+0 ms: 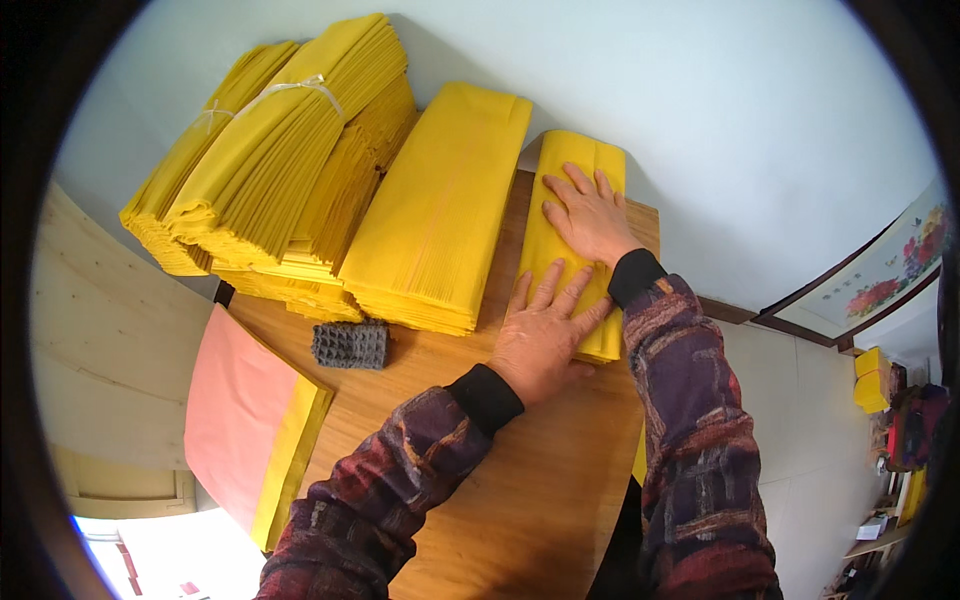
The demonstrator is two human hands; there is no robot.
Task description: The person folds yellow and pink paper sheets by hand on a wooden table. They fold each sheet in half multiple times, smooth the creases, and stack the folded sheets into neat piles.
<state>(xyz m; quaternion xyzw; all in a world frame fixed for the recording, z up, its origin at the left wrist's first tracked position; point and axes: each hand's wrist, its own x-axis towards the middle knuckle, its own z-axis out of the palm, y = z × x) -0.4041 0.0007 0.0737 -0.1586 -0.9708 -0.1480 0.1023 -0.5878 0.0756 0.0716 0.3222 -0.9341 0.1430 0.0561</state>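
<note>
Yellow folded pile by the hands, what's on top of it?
The left hand and right hand rest on the yellow pile. Bare yellow shows around them; whatever lies directly beneath them is covered and can't be seen.

left fingers [570, 291] and right fingers [580, 181] rest on yellow sheets [540, 240], perhaps fabric.

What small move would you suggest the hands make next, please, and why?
Perhaps the left hand could smooth toward the near end of the yellow bundle while the right hand steadies it; both rest on top, fingers spread.
</note>
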